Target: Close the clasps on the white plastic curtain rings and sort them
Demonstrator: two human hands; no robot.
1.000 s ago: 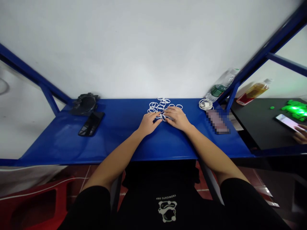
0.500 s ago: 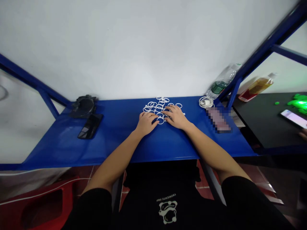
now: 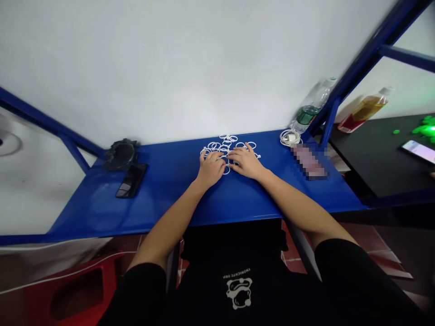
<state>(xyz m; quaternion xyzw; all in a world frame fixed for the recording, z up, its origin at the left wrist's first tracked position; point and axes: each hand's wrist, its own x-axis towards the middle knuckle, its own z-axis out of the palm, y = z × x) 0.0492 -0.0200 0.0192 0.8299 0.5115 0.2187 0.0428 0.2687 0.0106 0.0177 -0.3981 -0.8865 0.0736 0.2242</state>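
Several white rings [image 3: 228, 144] lie in a loose pile at the back middle of the blue table [image 3: 163, 190]. My left hand [image 3: 211, 167] rests palm down on the pile's left side, fingers spread over the rings. My right hand [image 3: 245, 162] lies flat on the pile's right side, fingers stretched out toward the left hand. Both hands touch rings and neither grips one that I can see. Some rings are hidden under the palms.
A black phone [image 3: 131, 180] and a dark grey object [image 3: 120, 153] sit at the table's left back. A coiled white cable [image 3: 289, 136], a clear bottle [image 3: 311, 108] and a blurred-out item [image 3: 308, 161] are at right. A black table [image 3: 380, 158] adjoins, with another phone [image 3: 418, 151].
My left hand has slid forward onto the rings and its fingers have spread. The view has tilted, so everything sits slightly higher and the neighbour's hand is nearly out of frame.
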